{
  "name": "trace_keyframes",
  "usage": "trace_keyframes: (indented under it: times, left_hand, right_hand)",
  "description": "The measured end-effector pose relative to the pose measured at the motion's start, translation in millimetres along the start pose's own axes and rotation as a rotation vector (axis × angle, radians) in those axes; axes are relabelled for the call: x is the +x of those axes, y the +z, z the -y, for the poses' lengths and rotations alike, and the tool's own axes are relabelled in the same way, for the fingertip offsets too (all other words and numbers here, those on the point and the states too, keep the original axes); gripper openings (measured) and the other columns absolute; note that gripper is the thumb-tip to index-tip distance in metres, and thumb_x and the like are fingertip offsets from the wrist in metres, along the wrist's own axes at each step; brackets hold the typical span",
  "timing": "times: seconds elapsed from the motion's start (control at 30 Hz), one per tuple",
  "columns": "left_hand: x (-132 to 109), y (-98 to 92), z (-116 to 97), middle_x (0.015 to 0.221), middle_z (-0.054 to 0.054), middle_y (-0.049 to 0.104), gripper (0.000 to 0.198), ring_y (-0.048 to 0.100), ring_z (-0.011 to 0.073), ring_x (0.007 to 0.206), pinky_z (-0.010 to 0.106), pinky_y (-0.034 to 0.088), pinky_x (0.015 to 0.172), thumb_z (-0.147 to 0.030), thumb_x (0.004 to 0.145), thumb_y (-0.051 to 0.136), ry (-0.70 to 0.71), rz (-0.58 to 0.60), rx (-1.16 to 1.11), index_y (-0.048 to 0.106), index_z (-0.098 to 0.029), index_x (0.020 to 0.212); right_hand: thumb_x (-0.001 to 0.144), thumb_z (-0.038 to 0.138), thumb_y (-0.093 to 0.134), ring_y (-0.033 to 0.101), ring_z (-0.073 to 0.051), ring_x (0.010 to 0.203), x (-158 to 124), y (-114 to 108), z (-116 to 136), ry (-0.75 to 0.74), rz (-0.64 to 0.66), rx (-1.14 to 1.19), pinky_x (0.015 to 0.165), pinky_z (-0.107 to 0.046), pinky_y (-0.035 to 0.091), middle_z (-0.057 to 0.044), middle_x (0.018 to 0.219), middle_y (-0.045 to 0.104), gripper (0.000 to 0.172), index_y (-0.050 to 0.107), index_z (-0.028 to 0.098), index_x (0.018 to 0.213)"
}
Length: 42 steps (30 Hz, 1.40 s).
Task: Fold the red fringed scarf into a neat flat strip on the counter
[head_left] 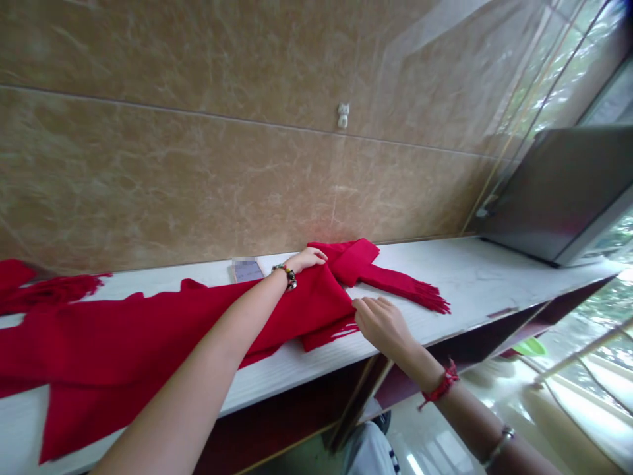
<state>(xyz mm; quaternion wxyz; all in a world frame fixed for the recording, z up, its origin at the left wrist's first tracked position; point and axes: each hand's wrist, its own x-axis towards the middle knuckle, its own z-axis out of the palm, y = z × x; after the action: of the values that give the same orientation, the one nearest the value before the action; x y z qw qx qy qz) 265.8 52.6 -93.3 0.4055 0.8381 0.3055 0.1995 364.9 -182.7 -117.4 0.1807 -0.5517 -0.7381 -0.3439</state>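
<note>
A long red scarf (163,330) lies spread along the white countertop, with folded layers and uneven edges. My left hand (307,258) is at its far edge, fingers closed on the cloth near a corner. Closer to the front edge, my right hand (382,321) pinches the near corner, so the scarf's end is stretched between both hands. Some red fringe shows beneath the cloth beside my right hand. Just beyond my hands lies another red piece, a folded fringed scarf (363,264), its tassels pointing right.
A phone-like flat object (248,270) lies by the wall behind the scarf. More red fringed cloth (54,290) sits at the far left. A large grey box-shaped appliance (558,191) stands at the counter's right end. Open shelves (277,415) run below, and a tiled wall (198,178) stands behind.
</note>
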Motion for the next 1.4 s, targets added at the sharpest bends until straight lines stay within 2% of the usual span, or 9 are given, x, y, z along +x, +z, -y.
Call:
trace_keyframes:
  times: [0.3, 0.43, 0.53, 0.7, 0.83, 1.0, 1.17, 1.27, 1.4]
  left_hand:
    - [21, 49.8, 29, 0.088, 0.009, 0.065, 0.016, 0.059, 0.0174, 0.082, 0.027, 0.044, 0.077, -0.007, 0.070, 0.054, 0.004, -0.070, 0.153, 0.062, -0.009, 0.084]
    - [14, 56.0, 32, 0.088, 0.008, 0.063, 0.015, 0.057, 0.0185, 0.084, 0.030, 0.044, 0.079, -0.009, 0.071, 0.056, 0.057, -0.119, 0.250, 0.060, -0.011, 0.085]
    - [1, 49.3, 25, 0.096, 0.009, 0.059, 0.023, 0.053, 0.0209, 0.093, 0.032, 0.040, 0.086, -0.014, 0.069, 0.061, 0.125, -0.143, 0.317, 0.059, -0.012, 0.092]
    - [-49, 11.0, 16, 0.109, 0.011, 0.053, 0.035, 0.047, 0.0227, 0.104, 0.031, 0.034, 0.093, -0.025, 0.071, 0.061, 0.214, -0.108, 0.409, 0.056, -0.014, 0.104]
    - [-113, -32.4, 29, 0.118, 0.011, 0.049, 0.037, 0.046, 0.0224, 0.108, 0.030, 0.032, 0.096, -0.030, 0.077, 0.054, 0.177, -0.092, 0.604, 0.053, -0.016, 0.111]
    - [-204, -98.3, 67, 0.130, 0.009, 0.039, 0.042, 0.039, 0.0246, 0.118, 0.034, 0.031, 0.098, -0.037, 0.080, 0.047, -0.009, -0.229, 0.864, 0.050, -0.019, 0.118]
    - [-286, -164.2, 108, 0.135, 0.013, 0.033, 0.049, 0.035, 0.0285, 0.121, 0.040, 0.029, 0.098, -0.044, 0.084, 0.038, -0.425, -0.447, 1.043, 0.043, -0.018, 0.126]
    - [-320, -186.0, 128, 0.139, 0.016, 0.028, 0.058, 0.028, 0.0339, 0.125, 0.047, 0.028, 0.096, -0.051, 0.085, 0.033, -0.676, -0.482, 1.002, 0.032, -0.017, 0.133]
    - [-347, -201.5, 153, 0.142, 0.011, 0.027, 0.065, 0.027, 0.0238, 0.128, 0.032, 0.028, 0.098, -0.049, 0.085, 0.039, -0.647, -0.383, 0.951, 0.018, -0.017, 0.138]
  right_hand:
    - [0.076, 0.001, 0.041, 0.051, -0.015, 0.058, -35, 36, -19, 0.141, 0.308, 0.021, 0.057, -0.029, 0.033, -0.003, 0.064, 0.056, 0.019, 0.053, 0.016, 0.077]
    - [0.075, 0.003, 0.043, 0.053, -0.017, 0.068, -30, 28, -19, 0.178, 0.398, 0.107, 0.062, -0.028, 0.038, -0.005, 0.072, 0.057, 0.017, 0.054, 0.016, 0.078]
    - [0.073, 0.003, 0.045, 0.053, -0.020, 0.081, -19, 20, -19, 0.184, 0.387, 0.184, 0.070, -0.031, 0.042, -0.009, 0.087, 0.057, 0.018, 0.056, 0.016, 0.080]
    - [0.082, 0.013, 0.043, 0.049, -0.022, 0.102, 16, 25, -8, 0.133, 0.215, 0.441, 0.085, -0.039, 0.043, -0.013, 0.112, 0.053, 0.026, 0.054, 0.015, 0.106]
    - [0.087, 0.032, 0.044, 0.036, -0.025, 0.121, 45, 50, 13, -0.035, 0.259, 0.523, 0.096, -0.048, 0.035, -0.016, 0.128, 0.045, 0.043, 0.042, 0.015, 0.126]
    - [0.090, 0.043, 0.032, 0.023, -0.026, 0.130, 49, 78, 31, -0.126, 0.498, 0.478, 0.098, -0.055, 0.025, -0.012, 0.139, 0.033, 0.050, 0.029, 0.022, 0.136]
    - [0.091, 0.043, 0.027, 0.021, -0.024, 0.131, 41, 89, 30, -0.129, 0.541, 0.478, 0.101, -0.053, 0.022, -0.011, 0.141, 0.030, 0.049, 0.029, 0.022, 0.136]
    - [0.092, 0.043, 0.026, 0.021, -0.024, 0.131, 42, 89, 31, -0.124, 0.561, 0.464, 0.101, -0.052, 0.022, -0.011, 0.142, 0.028, 0.049, 0.029, 0.021, 0.136]
    - [0.092, 0.042, 0.027, 0.021, -0.023, 0.131, 44, 87, 33, -0.127, 0.578, 0.445, 0.101, -0.051, 0.022, -0.011, 0.141, 0.029, 0.049, 0.028, 0.021, 0.136]
